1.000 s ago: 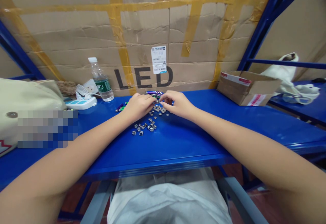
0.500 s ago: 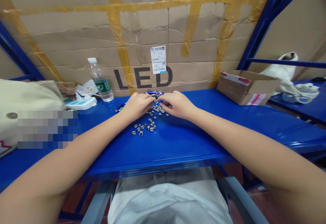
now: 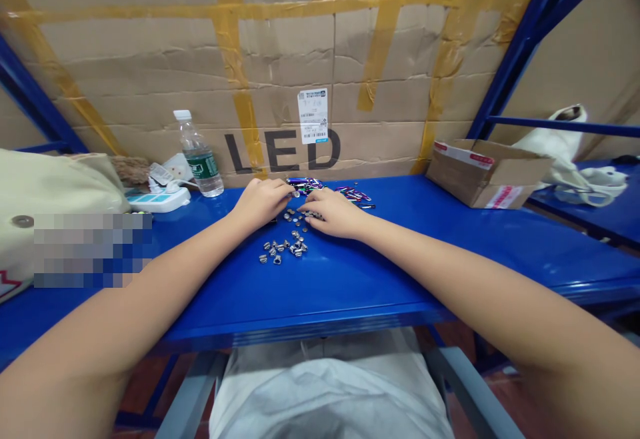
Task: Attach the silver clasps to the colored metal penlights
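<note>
Several small silver metal parts lie scattered on the blue shelf in front of me. My left hand rests at the far edge of the pile with its fingers curled in a pinch on a small metal piece. My right hand lies close beside it, fingers bent down onto the parts. Thin coloured pieces, purple and blue, lie just behind my right hand.
A large taped cardboard box marked LED stands behind. A water bottle and a white power strip sit at the left, beside a cream bag. An open small carton stands at the right. Blue rack posts frame the shelf.
My right hand has slid left and down onto the pile, uncovering the coloured pieces behind it. My left hand shifted slightly left. The loose parts nearer me lie unchanged.
</note>
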The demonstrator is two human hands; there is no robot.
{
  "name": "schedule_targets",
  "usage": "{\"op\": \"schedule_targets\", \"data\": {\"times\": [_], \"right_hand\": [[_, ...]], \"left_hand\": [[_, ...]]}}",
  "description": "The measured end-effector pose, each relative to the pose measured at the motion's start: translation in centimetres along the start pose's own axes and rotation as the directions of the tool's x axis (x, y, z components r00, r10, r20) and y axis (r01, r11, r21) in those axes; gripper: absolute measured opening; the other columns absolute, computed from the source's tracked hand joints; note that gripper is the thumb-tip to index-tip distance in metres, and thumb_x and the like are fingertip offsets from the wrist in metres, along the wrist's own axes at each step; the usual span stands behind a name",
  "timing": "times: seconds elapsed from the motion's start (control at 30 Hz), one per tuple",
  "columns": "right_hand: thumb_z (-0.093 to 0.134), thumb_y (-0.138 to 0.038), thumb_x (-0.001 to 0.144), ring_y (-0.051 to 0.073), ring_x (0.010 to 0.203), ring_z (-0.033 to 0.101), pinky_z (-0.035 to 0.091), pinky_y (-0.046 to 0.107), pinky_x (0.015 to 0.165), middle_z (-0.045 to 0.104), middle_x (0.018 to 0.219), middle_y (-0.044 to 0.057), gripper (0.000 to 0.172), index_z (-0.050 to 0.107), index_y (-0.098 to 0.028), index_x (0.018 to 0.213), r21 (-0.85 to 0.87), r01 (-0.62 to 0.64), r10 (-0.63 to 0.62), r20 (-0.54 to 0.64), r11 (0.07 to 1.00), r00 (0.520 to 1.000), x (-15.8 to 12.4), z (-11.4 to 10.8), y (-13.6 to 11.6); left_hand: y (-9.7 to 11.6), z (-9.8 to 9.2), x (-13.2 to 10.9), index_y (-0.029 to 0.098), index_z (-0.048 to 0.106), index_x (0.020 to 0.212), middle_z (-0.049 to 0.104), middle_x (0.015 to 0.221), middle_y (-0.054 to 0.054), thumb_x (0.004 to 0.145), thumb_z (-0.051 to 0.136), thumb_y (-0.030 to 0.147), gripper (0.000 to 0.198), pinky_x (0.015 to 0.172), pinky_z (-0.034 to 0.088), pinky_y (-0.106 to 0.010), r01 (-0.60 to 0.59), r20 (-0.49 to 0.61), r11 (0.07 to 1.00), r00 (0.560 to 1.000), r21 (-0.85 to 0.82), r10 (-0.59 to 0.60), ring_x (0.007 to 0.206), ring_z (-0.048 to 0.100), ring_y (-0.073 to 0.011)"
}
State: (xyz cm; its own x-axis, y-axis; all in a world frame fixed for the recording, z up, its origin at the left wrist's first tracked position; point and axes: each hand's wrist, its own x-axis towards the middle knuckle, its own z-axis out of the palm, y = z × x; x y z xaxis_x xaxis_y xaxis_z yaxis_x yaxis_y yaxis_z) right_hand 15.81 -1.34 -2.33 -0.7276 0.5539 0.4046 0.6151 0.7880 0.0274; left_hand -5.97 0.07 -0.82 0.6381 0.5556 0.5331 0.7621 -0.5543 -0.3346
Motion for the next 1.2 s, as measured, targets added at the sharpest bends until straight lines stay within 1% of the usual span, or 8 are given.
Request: {"op": "schedule_targets", "data": {"times": [0.1,0.17,0.23,0.4,0.6,0.83,1.07,1.2], "right_hand": [[0.046,-0.025,0.093,0.026,0.109,0.051,0.039,0.042,0.09,0.059,0.124,0.01,0.032,0.067,-0.025,0.117,-0.013,0.003,-0.003,0.051,1.0,0.999,0.2,0.7,-0.2],[0.047,-0.027,0.093,0.026,0.11,0.051,0.038,0.042,0.091,0.059,0.123,0.009,0.03,0.068,-0.025,0.114,0.007,-0.001,0.0,0.055,1.0,0.999,0.2,1.0,0.0],[0.052,-0.028,0.091,0.025,0.107,0.052,0.039,0.04,0.092,0.062,0.118,0.008,0.026,0.071,-0.023,0.108,0.04,-0.007,0.005,0.05,0.999,0.999,0.3,1.2,0.3],[0.06,-0.02,0.085,0.022,0.098,0.055,0.041,0.035,0.088,0.065,0.105,0.008,0.015,0.072,-0.02,0.093,0.062,-0.046,0.042,0.062,0.997,0.997,0.4,1.1,1.2],[0.066,-0.023,0.082,0.022,0.096,0.056,0.042,0.035,0.087,0.066,0.1,0.008,0.01,0.07,-0.018,0.089,0.079,-0.097,0.091,0.069,0.992,0.993,-0.1,0.6,1.6],[0.068,-0.019,0.079,0.019,0.088,0.059,0.043,0.032,0.082,0.069,0.089,0.005,0.003,0.071,-0.018,0.081,0.138,-0.066,0.059,0.055,0.988,0.997,-0.3,-0.2,1.4],[0.071,-0.025,0.078,0.018,0.083,0.061,0.044,0.03,0.078,0.07,0.084,0.005,0.008,0.071,-0.017,0.076,0.208,-0.022,-0.002,0.112,0.978,0.994,-0.6,-1.1,1.0],[0.064,-0.024,0.084,0.017,0.082,0.061,0.044,0.029,0.078,0.07,0.086,0.005,0.011,0.071,-0.017,0.084,0.233,-0.031,0.009,0.094,0.972,0.996,-1.0,-2.1,1.1]], "left_hand": [[-0.1,0.0,0.0,0.02,0.064,0.106,0.07,0.101,-0.005,0.092,0.05,0.025,0.021,0.067,0.039,-0.031,0.011,0.023,1.0,1.0,0.012,-0.011,0.092,0.065,-0.0217],[0.0,-0.1,0.0,0.02,0.064,0.106,0.07,0.102,-0.004,0.091,0.051,0.024,0.02,0.067,0.039,-0.031,0.013,0.037,1.0,0.999,0.016,-0.014,0.093,0.065,-0.0218],[0.2,-0.1,0.1,0.021,0.064,0.107,0.07,0.104,-0.004,0.091,0.051,0.024,0.02,0.067,0.038,-0.031,0.013,0.049,1.0,0.999,0.012,-0.013,0.094,0.065,-0.0217],[0.4,-0.1,0.1,0.021,0.064,0.107,0.07,0.105,-0.004,0.092,0.051,0.025,0.02,0.066,0.037,-0.03,-0.002,0.058,1.0,0.998,-0.005,0.002,0.096,0.065,-0.0213],[0.4,-0.1,0.0,0.021,0.064,0.107,0.07,0.104,-0.004,0.093,0.05,0.027,0.02,0.066,0.036,-0.031,-0.033,0.072,0.999,0.997,-0.011,0.034,0.096,0.065,-0.0211],[0.7,-0.2,0.1,0.021,0.063,0.107,0.07,0.102,-0.005,0.093,0.049,0.028,0.02,0.067,0.036,-0.03,-0.051,0.088,0.998,0.995,-0.025,0.053,0.095,0.065,-0.0208],[0.7,0.0,0.0,0.021,0.064,0.105,0.07,0.101,-0.005,0.094,0.047,0.029,0.021,0.066,0.036,-0.03,-0.07,0.078,0.997,0.994,-0.027,0.072,0.092,0.065,-0.02],[0.7,0.1,0.0,0.022,0.064,0.105,0.07,0.102,-0.006,0.094,0.047,0.029,0.021,0.067,0.036,-0.029,-0.073,0.074,0.997,0.994,-0.04,0.076,0.092,0.065,-0.0195]]}}
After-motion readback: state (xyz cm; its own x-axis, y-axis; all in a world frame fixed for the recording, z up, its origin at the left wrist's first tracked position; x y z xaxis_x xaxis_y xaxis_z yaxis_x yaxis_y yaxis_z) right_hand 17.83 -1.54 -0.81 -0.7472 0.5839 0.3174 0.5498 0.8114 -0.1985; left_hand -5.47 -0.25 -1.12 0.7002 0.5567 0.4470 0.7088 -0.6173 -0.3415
